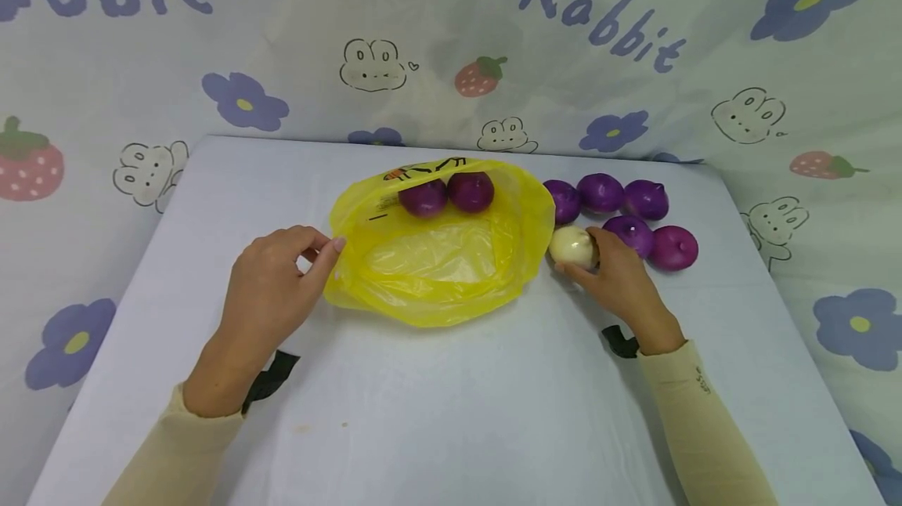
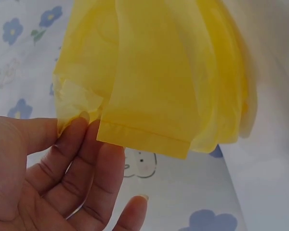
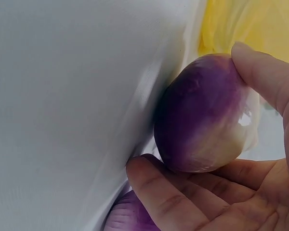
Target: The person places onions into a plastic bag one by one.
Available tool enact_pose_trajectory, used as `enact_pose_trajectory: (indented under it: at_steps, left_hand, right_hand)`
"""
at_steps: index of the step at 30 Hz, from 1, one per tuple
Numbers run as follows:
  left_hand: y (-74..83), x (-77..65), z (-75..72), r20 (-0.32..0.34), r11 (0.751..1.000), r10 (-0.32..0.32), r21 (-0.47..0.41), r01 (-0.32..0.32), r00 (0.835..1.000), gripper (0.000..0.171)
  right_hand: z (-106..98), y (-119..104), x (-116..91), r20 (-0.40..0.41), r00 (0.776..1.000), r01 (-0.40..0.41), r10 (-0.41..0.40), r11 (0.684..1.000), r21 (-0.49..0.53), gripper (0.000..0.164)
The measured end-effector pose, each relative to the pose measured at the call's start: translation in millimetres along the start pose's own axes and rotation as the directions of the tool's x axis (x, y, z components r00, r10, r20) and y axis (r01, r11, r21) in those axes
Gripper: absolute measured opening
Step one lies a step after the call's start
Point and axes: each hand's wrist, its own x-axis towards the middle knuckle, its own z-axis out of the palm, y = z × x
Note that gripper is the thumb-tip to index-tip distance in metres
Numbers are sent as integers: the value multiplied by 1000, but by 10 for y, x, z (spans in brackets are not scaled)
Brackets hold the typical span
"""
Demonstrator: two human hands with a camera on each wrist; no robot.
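My left hand pinches the left rim of a yellow plastic bag between thumb and fingers. The bag lies on the table with its mouth spread wide, and two round purple vegetables show inside near the far side. Just right of the bag, my right hand holds a purple-and-cream turnip, thumb on one side and fingers on the other. In the right wrist view the turnip shows its purple side close to the tabletop.
Several more purple round vegetables sit grouped on the white table, behind and beside the right hand. A printed cloth with rabbits, flowers and strawberries hangs behind the table. Dark straps show at both wrists.
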Motion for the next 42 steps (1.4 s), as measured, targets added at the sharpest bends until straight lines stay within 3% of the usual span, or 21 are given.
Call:
enact_pose_trajectory:
  at_steps: [20, 42]
  left_hand:
    - [-12, 6, -24, 6, 1000, -20, -6, 20, 1000, 18]
    - [-16, 3, -25, 7, 1000, -15, 6, 15, 1000, 18]
  right_hand:
    - [-16, -58, -57, 8, 1000, 12, -13, 999, 31, 73]
    - [-243, -392, -292, -110, 989, 106, -103, 994, 20, 75]
